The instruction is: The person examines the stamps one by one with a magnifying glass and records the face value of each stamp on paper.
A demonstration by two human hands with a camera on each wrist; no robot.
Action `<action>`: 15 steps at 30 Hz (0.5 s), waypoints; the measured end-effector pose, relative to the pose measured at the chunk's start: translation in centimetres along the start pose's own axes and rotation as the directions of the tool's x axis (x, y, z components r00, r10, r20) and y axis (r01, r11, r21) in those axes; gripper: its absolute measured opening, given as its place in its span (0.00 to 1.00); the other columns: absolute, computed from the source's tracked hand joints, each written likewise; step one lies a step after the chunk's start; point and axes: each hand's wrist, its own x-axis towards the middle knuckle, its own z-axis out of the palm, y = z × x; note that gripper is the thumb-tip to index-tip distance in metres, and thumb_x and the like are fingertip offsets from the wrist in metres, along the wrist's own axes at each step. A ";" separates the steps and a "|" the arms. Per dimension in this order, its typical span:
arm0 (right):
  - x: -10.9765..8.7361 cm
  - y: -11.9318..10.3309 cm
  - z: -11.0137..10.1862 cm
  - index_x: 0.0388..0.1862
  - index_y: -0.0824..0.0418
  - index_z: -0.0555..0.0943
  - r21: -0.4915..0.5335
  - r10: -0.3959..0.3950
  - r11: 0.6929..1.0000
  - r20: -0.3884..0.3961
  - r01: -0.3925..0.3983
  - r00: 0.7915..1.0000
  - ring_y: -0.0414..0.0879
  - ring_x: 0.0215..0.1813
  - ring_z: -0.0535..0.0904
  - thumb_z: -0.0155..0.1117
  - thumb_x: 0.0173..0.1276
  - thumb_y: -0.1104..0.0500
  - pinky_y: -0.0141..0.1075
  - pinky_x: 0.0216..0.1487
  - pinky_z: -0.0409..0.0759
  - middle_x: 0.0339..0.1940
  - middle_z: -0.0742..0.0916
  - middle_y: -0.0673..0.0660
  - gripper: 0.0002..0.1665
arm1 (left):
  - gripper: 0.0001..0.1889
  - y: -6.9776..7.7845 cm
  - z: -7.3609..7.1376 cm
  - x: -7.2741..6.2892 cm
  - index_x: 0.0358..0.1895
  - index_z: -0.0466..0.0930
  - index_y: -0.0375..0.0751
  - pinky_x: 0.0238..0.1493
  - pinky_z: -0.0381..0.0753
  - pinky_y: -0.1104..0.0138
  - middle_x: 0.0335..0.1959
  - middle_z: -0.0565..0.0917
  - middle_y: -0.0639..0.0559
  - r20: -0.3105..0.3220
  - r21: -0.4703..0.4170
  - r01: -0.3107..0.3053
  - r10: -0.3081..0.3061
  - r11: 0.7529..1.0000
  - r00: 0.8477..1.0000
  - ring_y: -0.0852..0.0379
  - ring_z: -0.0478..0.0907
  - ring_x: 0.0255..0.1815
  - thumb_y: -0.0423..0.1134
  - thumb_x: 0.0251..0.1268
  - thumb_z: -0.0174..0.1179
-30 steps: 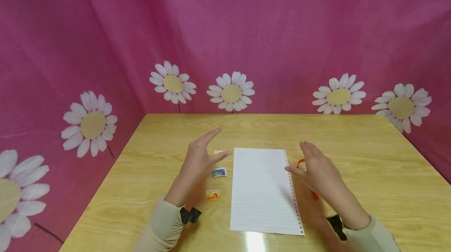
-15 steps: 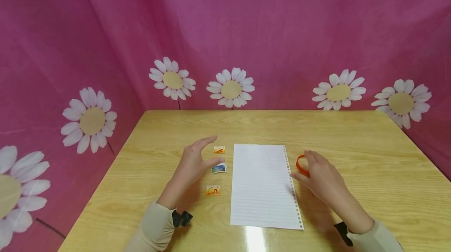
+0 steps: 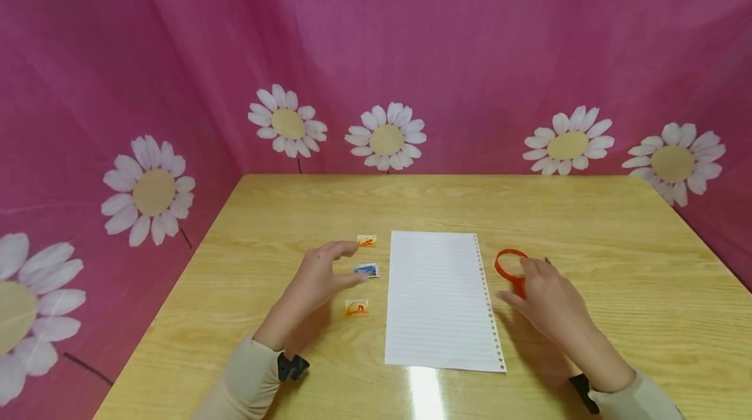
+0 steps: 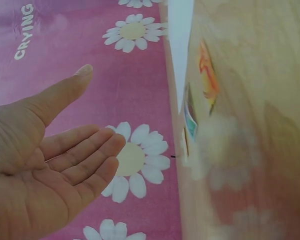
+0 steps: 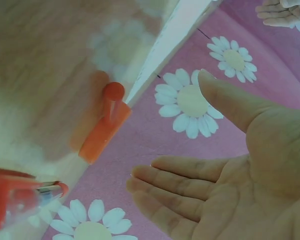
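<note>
My left hand (image 3: 314, 279), thumb and fingers apart, hovers beside three stamp-sized pictures: an orange-yellow one (image 3: 367, 241) at the back, a blue one (image 3: 367, 270) in the middle and another orange one (image 3: 356, 307) in front. Its palm holds nothing in the left wrist view. Right of the lined paper sheet (image 3: 440, 302), my right hand (image 3: 552, 299) is held above a red magnifying glass (image 3: 510, 251), covering part of it. The right wrist view shows the right palm bare, with the magnifying glass's red handle end-on and a red-and-clear object (image 5: 20, 200) with a metal part nearby.
The sheet has punched holes along its right edge and lies on a light wooden table (image 3: 305, 204). Behind and to the left hangs a pink curtain (image 3: 470, 48) with daisies. Light glares off the table at the front.
Both hands have moved outward, away from the paper, and lower. More of the magnifying glass's ring and the back picture now show. The whole scene has shifted up in the head view.
</note>
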 end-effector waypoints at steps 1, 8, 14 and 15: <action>0.0 0.1 0.0 0.47 0.79 0.75 -0.001 0.002 1.000 0.007 -0.002 1.000 0.68 0.43 0.81 0.78 0.51 0.49 0.57 0.43 0.81 0.41 0.83 0.74 0.39 | 0.31 -0.1 0.0 0.0 0.61 0.77 0.39 0.58 0.79 0.53 0.55 0.84 0.45 0.007 0.000 0.002 -0.002 1.000 1.000 0.46 0.80 0.57 0.43 0.53 0.73; -0.2 0.3 0.1 0.51 0.80 0.74 -0.013 0.041 0.999 0.067 -0.040 0.997 0.71 0.44 0.80 0.76 0.53 0.47 0.58 0.42 0.80 0.45 0.82 0.77 0.42 | 0.27 -0.9 0.0 -0.3 0.58 0.79 0.37 0.56 0.80 0.55 0.51 0.85 0.46 0.058 -0.007 0.011 -0.010 1.000 0.998 0.50 0.82 0.51 0.42 0.55 0.72; -0.5 0.3 0.2 0.43 0.79 0.76 -0.047 0.043 0.998 0.066 -0.040 0.997 0.66 0.36 0.80 0.77 0.52 0.46 0.55 0.33 0.80 0.38 0.83 0.74 0.39 | 0.22 -1.9 0.2 -0.7 0.52 0.81 0.37 0.52 0.81 0.57 0.44 0.85 0.47 0.114 -0.011 0.015 -0.014 1.000 0.993 0.52 0.83 0.46 0.41 0.56 0.71; -0.6 0.3 0.2 0.40 0.78 0.76 -0.050 0.040 0.998 0.060 -0.037 0.997 0.64 0.33 0.79 0.78 0.51 0.46 0.54 0.32 0.80 0.36 0.83 0.72 0.37 | 0.21 -2.0 0.3 -0.8 0.51 0.82 0.37 0.50 0.82 0.58 0.43 0.85 0.47 0.119 -0.002 0.003 -0.003 1.000 0.993 0.53 0.83 0.44 0.41 0.56 0.71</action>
